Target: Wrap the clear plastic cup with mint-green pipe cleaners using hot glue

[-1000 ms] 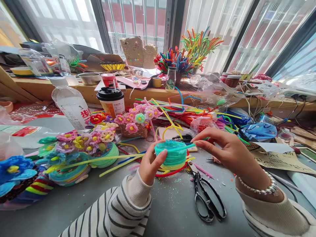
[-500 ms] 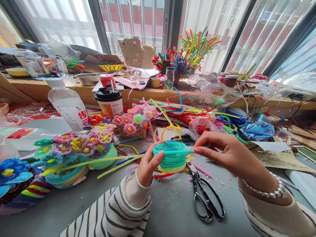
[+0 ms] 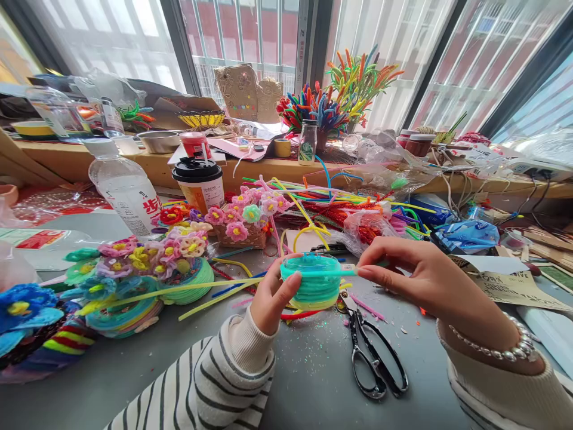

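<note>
My left hand grips the left side of a small round basket, with the thumb on its front wall. The basket is wound in turquoise pipe cleaner, with pale yellow at the base and a clear rim on top. A turquoise pipe cleaner runs level from the basket's front to my right hand, which pinches its end between thumb and fingertips. Black-handled scissors lie on the grey table below the right hand, their blades pointing toward the basket.
Finished flower baskets crowd the left, near a water bottle and a lidded cup. Behind the hands lies a heap of loose pipe cleaners. Kraft paper rests at the right.
My right hand has moved slightly right, and more of the pipe cleaner shows between it and the basket. The left hand and basket have shifted a little right in view.
</note>
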Tool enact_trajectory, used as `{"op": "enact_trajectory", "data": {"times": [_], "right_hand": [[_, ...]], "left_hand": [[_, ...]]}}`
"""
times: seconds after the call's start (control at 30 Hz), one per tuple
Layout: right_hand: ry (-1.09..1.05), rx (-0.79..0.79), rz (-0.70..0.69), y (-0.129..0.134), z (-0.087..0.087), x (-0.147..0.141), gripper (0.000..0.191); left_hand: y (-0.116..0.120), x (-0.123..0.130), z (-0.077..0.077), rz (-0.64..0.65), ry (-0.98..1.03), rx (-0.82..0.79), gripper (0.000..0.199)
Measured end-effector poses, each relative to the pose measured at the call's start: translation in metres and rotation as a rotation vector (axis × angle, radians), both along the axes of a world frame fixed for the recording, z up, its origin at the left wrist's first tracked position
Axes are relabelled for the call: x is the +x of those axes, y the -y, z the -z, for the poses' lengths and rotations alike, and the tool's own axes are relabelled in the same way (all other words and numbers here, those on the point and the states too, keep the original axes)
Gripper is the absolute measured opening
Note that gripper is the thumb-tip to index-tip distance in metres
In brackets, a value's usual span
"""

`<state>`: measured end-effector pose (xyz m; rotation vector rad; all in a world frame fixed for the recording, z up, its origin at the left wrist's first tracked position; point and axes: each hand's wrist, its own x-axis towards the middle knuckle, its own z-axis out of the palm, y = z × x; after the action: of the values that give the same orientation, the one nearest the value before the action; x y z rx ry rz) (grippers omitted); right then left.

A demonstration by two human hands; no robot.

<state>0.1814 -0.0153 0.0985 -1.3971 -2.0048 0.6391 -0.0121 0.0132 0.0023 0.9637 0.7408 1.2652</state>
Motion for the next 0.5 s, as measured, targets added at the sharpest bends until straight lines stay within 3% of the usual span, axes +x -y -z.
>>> {"op": "enact_trajectory", "data": {"times": [0.23,0.5], "right_hand": [[-0.011,0.029,0.011,-0.0001,-0.0005,-0.0006,0.027],[-0.126,0.086,0.098,0.0003,0.0014,-0.0002,0.024]], "left_hand": [[0.0015,0.0016,-0.0028,-0.047,-0.008,-0.023,0.049],[-0.0017,0.0015,0.0019,-0.007,-0.055,-0.054,0.051]]}}
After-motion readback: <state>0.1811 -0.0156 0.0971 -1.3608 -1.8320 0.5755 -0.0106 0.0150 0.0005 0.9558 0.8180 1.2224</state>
